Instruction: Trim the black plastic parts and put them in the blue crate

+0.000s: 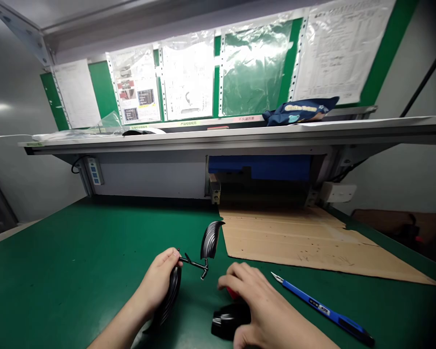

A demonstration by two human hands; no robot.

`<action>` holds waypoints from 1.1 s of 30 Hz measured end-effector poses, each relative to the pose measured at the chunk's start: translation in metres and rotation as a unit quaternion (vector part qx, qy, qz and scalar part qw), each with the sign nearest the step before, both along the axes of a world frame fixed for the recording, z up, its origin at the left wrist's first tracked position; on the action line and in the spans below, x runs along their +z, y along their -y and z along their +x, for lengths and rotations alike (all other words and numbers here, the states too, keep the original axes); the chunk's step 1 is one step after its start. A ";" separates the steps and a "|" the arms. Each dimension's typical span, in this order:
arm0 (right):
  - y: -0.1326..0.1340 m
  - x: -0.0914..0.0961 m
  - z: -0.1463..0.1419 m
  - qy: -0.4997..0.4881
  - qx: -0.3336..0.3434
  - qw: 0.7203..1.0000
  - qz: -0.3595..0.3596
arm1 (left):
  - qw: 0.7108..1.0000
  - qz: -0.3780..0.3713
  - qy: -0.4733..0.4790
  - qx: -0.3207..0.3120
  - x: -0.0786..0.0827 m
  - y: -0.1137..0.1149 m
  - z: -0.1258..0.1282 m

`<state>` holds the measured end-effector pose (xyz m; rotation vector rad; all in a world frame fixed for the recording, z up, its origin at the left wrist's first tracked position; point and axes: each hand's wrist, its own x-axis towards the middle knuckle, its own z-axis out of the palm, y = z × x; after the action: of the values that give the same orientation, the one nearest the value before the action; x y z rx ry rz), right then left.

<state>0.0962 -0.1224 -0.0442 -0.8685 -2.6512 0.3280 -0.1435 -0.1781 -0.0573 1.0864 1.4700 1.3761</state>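
Note:
My left hand (160,278) is closed, pinching a thin black plastic sprue (194,263) between thumb and fingers. One glossy, ribbed curved black piece (211,240) stands up at the sprue's far end, and another curved black piece (171,293) hangs below my left hand. To the right, my right hand (256,300) is low over the table, its fingers curved and apart from the thumb. Under it lies a glossy black piece (227,320), partly covered by the hand. A small red thing (232,293) shows beneath the fingers; its kind is hidden.
A blue craft knife (321,308) lies right of my right hand, blade pointing away. Behind it, a flat cardboard sheet (283,242) covers part of the green table (105,252). Above runs a shelf (189,140) with a dark blue pouch (300,111). A power strip (95,171) hangs at left.

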 end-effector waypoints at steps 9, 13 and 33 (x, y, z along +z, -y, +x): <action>0.000 0.000 -0.005 -0.069 0.054 0.952 0.293 | 0.942 0.041 -0.226 -0.246 0.028 0.024 0.011; 0.006 -0.007 -0.009 -0.049 0.103 0.968 0.222 | 0.937 0.060 -0.176 -0.296 0.024 0.025 0.011; 0.005 -0.022 -0.021 -0.015 -0.072 0.976 0.205 | 0.951 -0.007 0.258 -0.169 -0.003 0.011 0.046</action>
<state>0.0751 -0.1270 -0.0664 -0.8982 -2.4749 -0.2346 -0.0979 -0.1888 -0.0603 0.8339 0.8669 1.2744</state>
